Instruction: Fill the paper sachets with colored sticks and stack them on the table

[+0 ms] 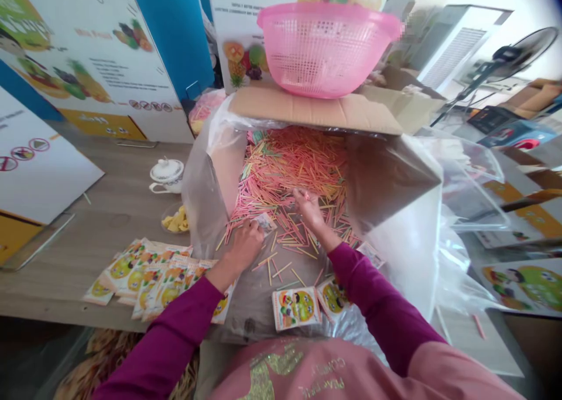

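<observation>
Many thin pink, yellow and green sticks [298,160] lie heaped at the far end of a cardboard box [316,112], with loose ones scattered nearer. The left hand [248,239] has its fingers closed on a small packet [266,222] at the box's near left. The right hand [307,205], farther in, bends its fingers at the heap's near edge; whether they grip sticks, I cannot tell. Two printed packets [296,308] sit near, flat pouches [153,277] overlap at left, and a pink basket [327,54] stands at the far side.
</observation>
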Available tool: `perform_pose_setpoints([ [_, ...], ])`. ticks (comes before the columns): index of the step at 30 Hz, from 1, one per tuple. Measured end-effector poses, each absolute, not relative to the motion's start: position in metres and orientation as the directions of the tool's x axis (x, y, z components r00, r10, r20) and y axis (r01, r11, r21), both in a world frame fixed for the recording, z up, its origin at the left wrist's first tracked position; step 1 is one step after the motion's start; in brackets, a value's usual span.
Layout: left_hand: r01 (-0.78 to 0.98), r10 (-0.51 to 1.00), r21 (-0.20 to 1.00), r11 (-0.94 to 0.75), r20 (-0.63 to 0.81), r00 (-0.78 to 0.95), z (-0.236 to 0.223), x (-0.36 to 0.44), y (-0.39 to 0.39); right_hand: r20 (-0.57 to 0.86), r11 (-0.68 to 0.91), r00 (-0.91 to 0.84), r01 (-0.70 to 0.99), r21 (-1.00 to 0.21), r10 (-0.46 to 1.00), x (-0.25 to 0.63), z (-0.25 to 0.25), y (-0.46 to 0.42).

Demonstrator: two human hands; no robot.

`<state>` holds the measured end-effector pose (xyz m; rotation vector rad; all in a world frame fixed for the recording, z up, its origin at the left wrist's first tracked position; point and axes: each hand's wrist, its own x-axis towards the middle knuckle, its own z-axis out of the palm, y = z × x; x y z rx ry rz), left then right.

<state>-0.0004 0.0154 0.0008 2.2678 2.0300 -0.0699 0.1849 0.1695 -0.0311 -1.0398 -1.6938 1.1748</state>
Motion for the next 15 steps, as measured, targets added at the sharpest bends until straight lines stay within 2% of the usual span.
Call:
perform_pose_setpoints([
  [4, 0.990, 0.992, 0.094, -0.103, -0.068, 0.110, 0.001, -0.004, 0.013, 0.164, 0.350, -0.512, 0.292, -0.890, 0.843, 0.192, -0.040, 0.154],
  [7, 0.994, 0.993, 0.067, -0.083, -0.076, 0.088, 0.002, -0.001, 0.008, 0.091, 0.481, -0.619, 0.502, -0.719, 0.780, 0.193, -0.039, 0.155],
  [9, 0.997, 0.995, 0.067, -0.041, -0.092, 0.048, 0.002, 0.003, 0.008, 0.040, 0.518, -0.656, 0.555, -0.651, 0.754, 0.193, -0.037, 0.156],
  [12, 0.995, 0.996, 0.102, 0.023, -0.090, -0.014, 0.003, 0.005, 0.013, 0.071, 0.455, -0.681, 0.406, -0.793, 0.729, 0.196, -0.030, 0.158],
  [15, 0.978, 0.998, 0.201, 0.064, -0.033, -0.059, 0.002, -0.002, 0.018, 0.139, 0.385, -0.645, 0.257, -0.886, 0.752, 0.201, -0.018, 0.155],
])
